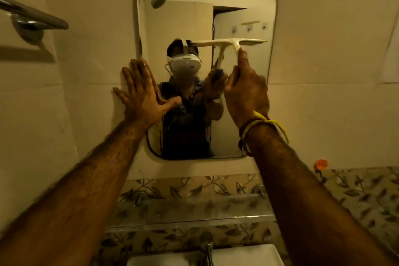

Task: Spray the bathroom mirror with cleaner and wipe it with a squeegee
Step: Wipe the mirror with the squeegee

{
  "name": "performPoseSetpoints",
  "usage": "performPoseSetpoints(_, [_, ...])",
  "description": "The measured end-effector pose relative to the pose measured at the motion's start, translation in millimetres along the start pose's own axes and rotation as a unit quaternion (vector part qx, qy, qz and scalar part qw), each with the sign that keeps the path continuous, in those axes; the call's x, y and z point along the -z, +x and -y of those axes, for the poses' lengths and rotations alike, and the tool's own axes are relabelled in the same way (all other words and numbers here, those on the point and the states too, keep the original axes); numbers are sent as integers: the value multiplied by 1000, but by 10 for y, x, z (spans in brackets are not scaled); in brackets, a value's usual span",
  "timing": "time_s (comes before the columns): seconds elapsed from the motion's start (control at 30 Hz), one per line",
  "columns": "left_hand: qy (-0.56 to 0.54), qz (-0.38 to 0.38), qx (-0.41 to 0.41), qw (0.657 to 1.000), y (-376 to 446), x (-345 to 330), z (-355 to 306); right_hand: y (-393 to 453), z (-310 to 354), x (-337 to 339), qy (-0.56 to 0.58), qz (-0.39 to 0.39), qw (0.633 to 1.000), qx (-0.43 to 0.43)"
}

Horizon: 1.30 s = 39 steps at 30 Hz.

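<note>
Squeegee (228,43) up against the mirror (207,17), blade level across the right half, roughly mid-height. Right hand (246,90) wrapped shut around the pale handle, forefinger stretched up toward the blade's neck. Left hand (142,93) spread wide, palm flat, straddling the mirror's left edge and the wall tile (90,67) beside it, bracing. By the look of it, caught mid-wipe, with glass below the blade not yet cleared. Best done with steady, even pressure, blade kept level and flat to the glass, drawn straight down in one stroke, then overlapped with the next pass toward the left. Worth lifting the bracing palm off the glass before that side got wiped, or prints likely left behind. Counted up: one mirror, one squeegee, two hands, one tap (207,248) over one basin (244,255) at the bottom edge, one towel rail (32,15) at left. No spray bottle anywhere in view. Threads (263,123) tied at the right wrist, count not clear. Wetness on the glass impossible to judge in the dim yellow light.
</note>
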<state>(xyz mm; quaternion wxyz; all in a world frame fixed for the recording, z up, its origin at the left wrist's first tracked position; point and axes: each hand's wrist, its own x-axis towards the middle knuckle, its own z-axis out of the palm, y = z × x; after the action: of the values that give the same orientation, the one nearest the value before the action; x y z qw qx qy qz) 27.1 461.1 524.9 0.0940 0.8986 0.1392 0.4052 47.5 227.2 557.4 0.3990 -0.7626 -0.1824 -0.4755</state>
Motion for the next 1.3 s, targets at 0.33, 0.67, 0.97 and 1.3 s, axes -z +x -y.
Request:
performPoseSetpoints(0.33, [16, 8, -6, 1000, -20, -42, 73, -170, -228, 96, 3, -6, 999, -40])
performPoseSetpoints(0.67, [19, -26, -1, 999, -43, -142, 85, -726, -495, 118, -6, 27, 995, -100])
performPoseSetpoints(0.97, [8, -30, -11, 999, -98, -159, 131, -634, -324, 26, 18, 7, 987, -157])
performPoseSetpoints(1.3, [-12, 4, -61, 998, -305, -172, 291, -369, 46, -97, 14, -3, 992, -122])
